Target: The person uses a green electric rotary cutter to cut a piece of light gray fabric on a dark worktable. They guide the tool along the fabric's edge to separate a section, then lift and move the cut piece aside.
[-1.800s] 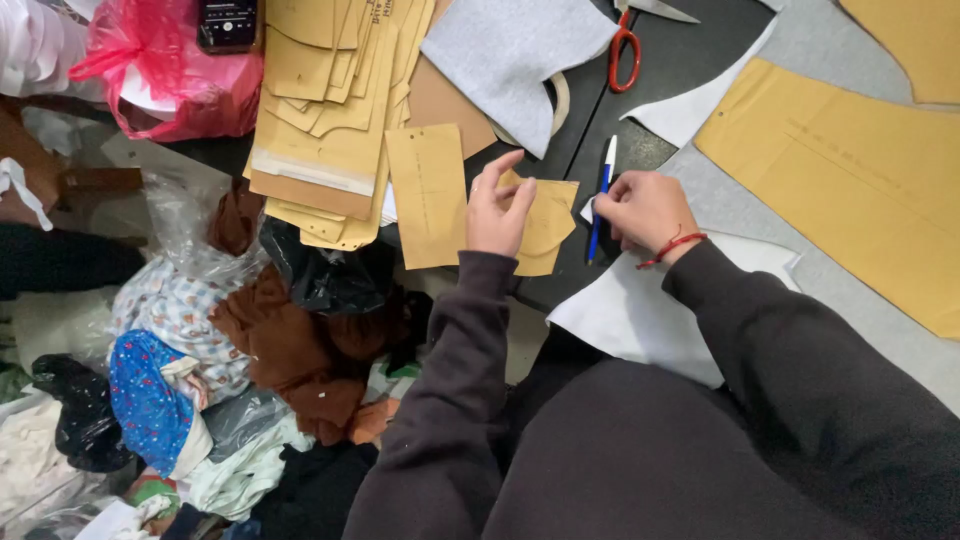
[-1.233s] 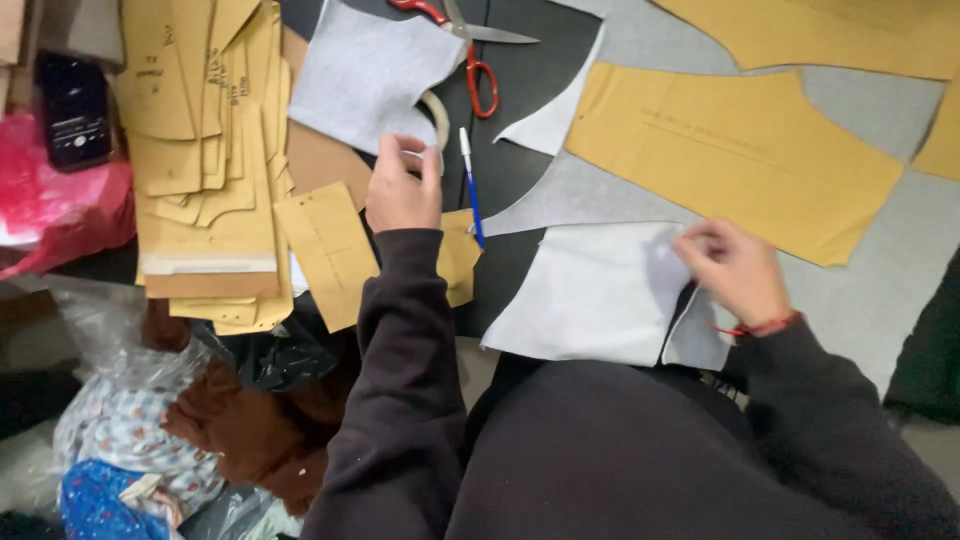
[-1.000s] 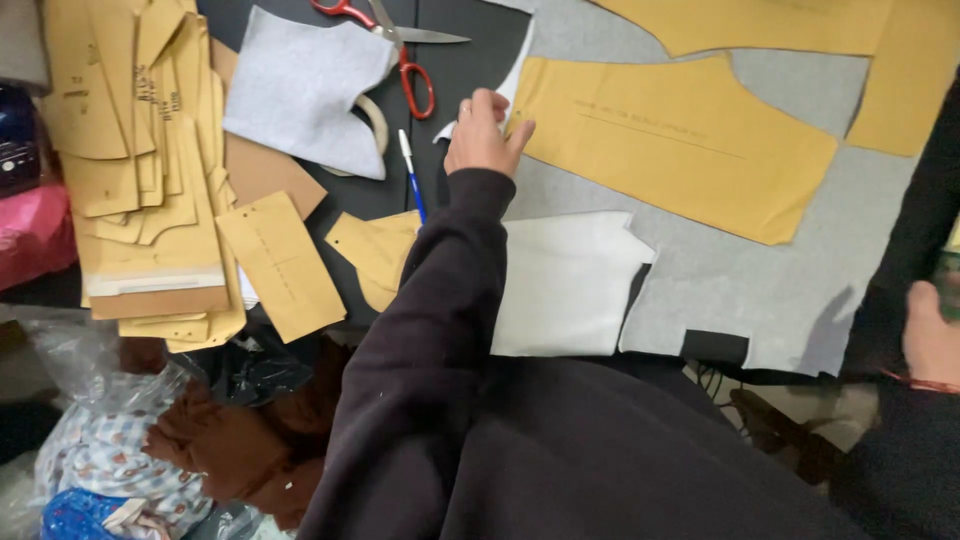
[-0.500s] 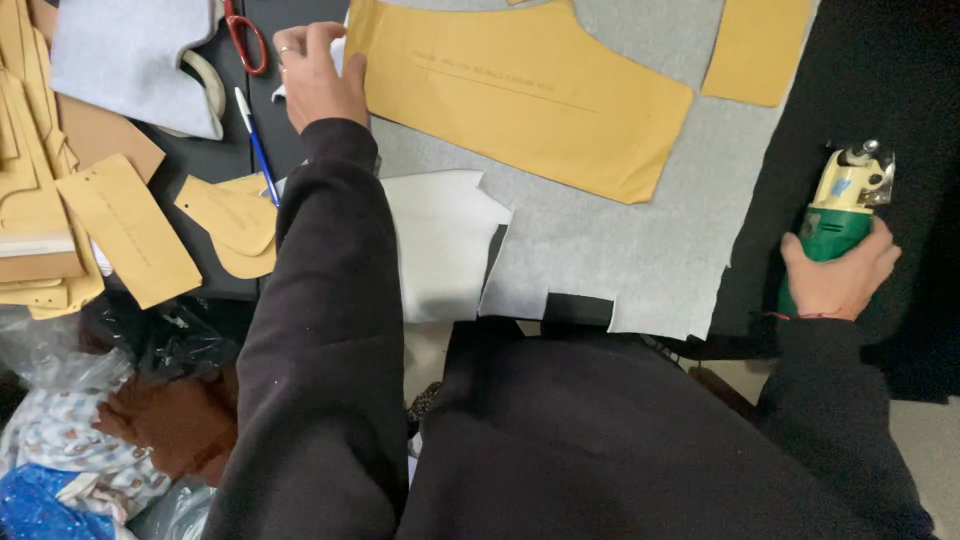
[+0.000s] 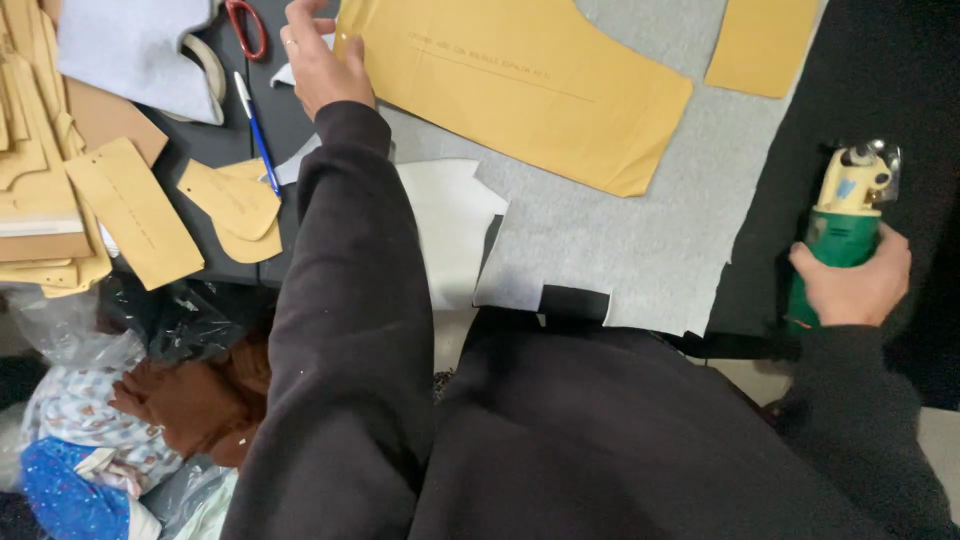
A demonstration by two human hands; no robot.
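My right hand (image 5: 852, 288) grips the green body of a handheld electric cutter (image 5: 846, 215) with a yellow top, standing on the black surface at the far right. My left hand (image 5: 318, 62) rests with spread fingers on the left edge of a large tan paper pattern piece (image 5: 520, 85), pressing it onto the grey fabric sheet (image 5: 640, 225). A cut white fabric piece (image 5: 450, 230) lies near me beside my left sleeve. A second tan pattern piece (image 5: 762, 42) lies at the top right.
Red-handled scissors (image 5: 246, 26), a blue pen (image 5: 254, 130) and a tape roll (image 5: 207, 66) lie at the top left. Stacked tan pattern pieces (image 5: 60, 200) fill the left. Bags of fabric scraps (image 5: 120, 410) sit below the table edge.
My view swung right. My right hand left the white fabric piece, reached far right and took hold of the cutter. My left hand moved from the small patterns up onto the large pattern's edge.
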